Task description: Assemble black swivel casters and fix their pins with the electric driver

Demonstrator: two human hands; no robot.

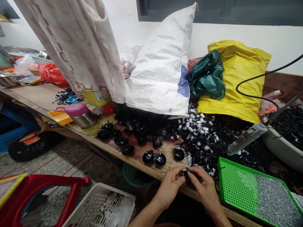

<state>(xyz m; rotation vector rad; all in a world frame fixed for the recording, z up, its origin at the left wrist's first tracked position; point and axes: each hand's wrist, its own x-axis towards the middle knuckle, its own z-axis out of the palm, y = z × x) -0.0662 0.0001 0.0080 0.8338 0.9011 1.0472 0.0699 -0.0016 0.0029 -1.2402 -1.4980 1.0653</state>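
Above the front edge of the wooden bench (137,160), my left hand (168,185) and my right hand (205,186) meet at the fingertips. Between them they pinch a small black plastic part (185,172), mostly covered by the fingers. Just behind my hands lies a black round assembly (178,154). Two more round assemblies (153,157) sit side by side to the left. A heap of small black pieces (201,151) mixed with white plastic pieces (195,123) spreads behind and right of my hands.
Right of my hands is a green perforated tray (239,189) with small metal pieces (276,195). A grey corded power screwdriver (248,137) leans above it. White (161,69) and yellow sacks (241,75) stand behind. A pink-lidded thermos (81,115) is left; a white basket (101,195) sits below.
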